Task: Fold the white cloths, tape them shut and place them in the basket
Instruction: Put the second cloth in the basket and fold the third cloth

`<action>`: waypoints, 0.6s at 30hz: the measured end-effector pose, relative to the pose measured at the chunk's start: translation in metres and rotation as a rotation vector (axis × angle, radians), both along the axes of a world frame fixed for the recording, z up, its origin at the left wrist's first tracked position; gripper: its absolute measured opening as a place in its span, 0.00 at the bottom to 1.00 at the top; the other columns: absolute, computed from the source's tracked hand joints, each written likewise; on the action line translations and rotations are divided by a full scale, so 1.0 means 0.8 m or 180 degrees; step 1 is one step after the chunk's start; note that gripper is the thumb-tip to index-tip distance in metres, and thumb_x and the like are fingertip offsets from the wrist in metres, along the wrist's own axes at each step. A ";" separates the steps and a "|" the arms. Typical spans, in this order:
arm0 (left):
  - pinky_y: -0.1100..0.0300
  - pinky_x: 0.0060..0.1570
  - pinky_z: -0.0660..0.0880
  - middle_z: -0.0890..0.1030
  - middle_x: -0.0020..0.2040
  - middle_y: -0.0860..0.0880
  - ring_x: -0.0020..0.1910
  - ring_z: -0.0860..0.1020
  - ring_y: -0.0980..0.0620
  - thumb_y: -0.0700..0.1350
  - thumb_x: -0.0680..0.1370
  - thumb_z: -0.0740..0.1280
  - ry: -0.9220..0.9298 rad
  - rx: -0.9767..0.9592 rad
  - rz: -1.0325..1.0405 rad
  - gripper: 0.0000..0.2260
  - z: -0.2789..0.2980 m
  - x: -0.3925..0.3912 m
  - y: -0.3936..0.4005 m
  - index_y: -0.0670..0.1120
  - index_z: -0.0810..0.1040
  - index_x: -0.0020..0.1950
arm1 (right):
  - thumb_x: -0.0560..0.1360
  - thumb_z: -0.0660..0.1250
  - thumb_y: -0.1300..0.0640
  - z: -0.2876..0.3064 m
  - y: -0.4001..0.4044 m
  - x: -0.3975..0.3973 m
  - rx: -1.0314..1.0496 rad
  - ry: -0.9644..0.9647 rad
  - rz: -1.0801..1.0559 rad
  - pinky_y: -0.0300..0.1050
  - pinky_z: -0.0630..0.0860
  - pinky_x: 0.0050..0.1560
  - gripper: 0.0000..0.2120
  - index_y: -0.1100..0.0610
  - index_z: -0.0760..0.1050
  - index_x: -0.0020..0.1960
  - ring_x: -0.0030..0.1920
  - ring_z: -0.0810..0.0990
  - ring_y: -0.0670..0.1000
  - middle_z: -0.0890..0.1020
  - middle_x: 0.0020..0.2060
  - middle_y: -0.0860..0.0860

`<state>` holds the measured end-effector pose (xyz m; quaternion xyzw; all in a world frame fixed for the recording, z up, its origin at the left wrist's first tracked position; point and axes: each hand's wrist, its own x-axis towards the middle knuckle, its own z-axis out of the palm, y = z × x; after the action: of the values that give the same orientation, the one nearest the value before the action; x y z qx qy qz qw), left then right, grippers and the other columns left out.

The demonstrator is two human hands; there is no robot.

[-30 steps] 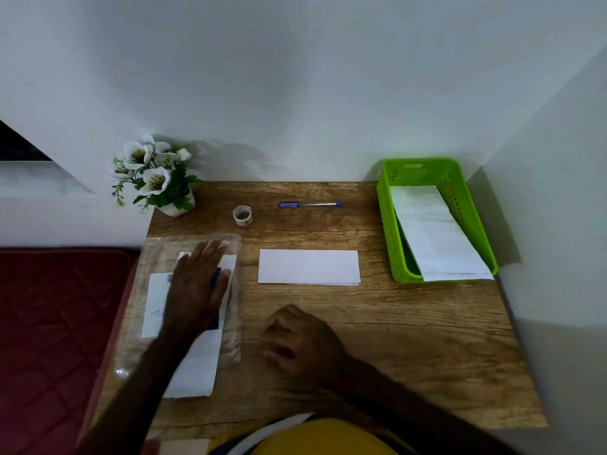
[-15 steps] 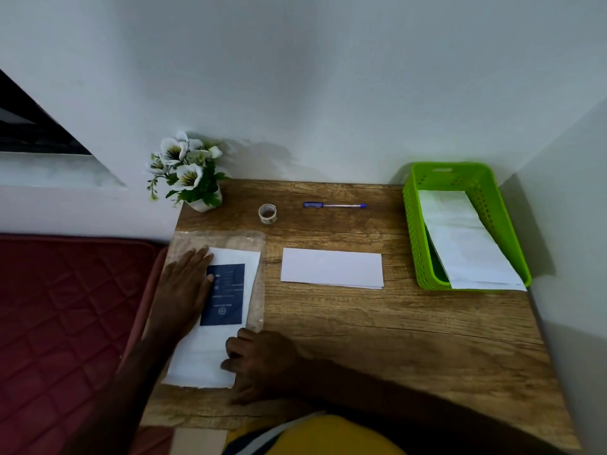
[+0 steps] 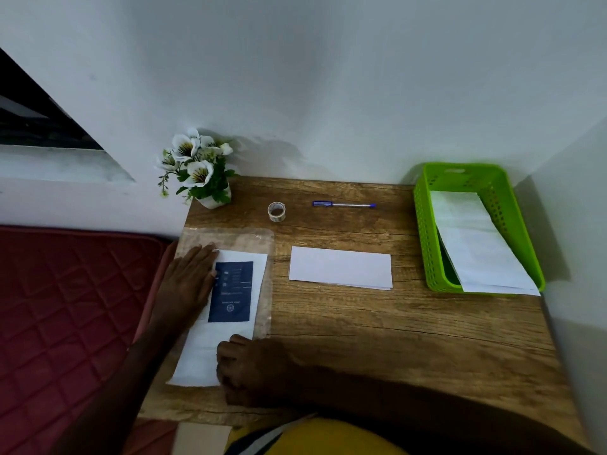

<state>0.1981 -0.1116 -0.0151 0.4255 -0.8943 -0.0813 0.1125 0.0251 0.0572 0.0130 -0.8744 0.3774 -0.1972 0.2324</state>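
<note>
The left hand (image 3: 189,284) lies flat and open on the packet (image 3: 226,300) while the curled right hand (image 3: 249,369) pinches its white cloth (image 3: 200,359).

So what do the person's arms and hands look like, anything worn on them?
Both are bare: the left hand and right hand show no gloves, rings, watch or sleeves along the forearms. The only clothing in view is a yellow garment at the bottom edge.
</note>
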 end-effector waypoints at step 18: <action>0.40 0.74 0.65 0.72 0.77 0.48 0.78 0.67 0.48 0.53 0.86 0.55 0.0283 -0.0184 -0.0152 0.21 0.007 0.011 -0.011 0.48 0.70 0.77 | 0.83 0.62 0.44 0.161 0.024 -0.041 0.1951 -0.2117 -0.1436 0.41 0.81 0.42 0.05 0.44 0.73 0.56 0.39 0.80 0.38 0.80 0.38 0.36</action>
<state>0.2069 -0.1201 -0.0098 0.3966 -0.9002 -0.0770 0.1624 -0.0076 0.0764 0.1421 -0.5525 0.5031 -0.3906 0.5377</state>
